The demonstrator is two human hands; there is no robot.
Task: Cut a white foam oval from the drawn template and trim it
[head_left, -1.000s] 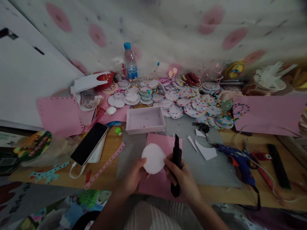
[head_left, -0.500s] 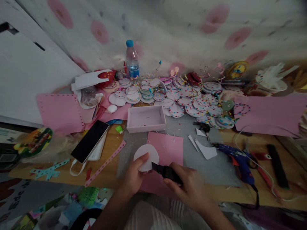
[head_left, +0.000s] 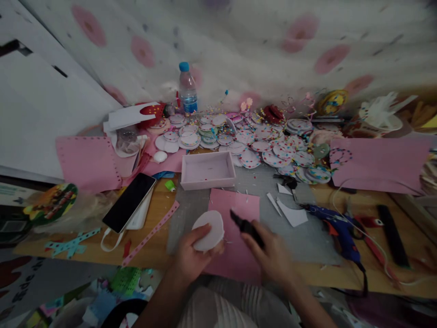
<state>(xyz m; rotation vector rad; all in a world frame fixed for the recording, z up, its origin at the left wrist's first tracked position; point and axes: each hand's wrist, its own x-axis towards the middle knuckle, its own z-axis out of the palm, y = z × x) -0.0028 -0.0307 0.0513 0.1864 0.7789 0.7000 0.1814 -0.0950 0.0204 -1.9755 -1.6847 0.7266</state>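
Tabletop (head_left: 157, 214): getting crowded.
Left hand (head_left: 191, 255): fingers pinching white circle (head_left: 209, 224).
Right hand (head_left: 273, 255), three o'clock: fingers gripping black tool (head_left: 244, 224).
Risk: tool tip may be poking the near hand.

White foam disc (head_left: 209, 224): round, plain, tilted, we hold it above the pink sheet's left edge. Black cutter (head_left: 246, 226): slim, blurred, angled up-left, just right of the disc.
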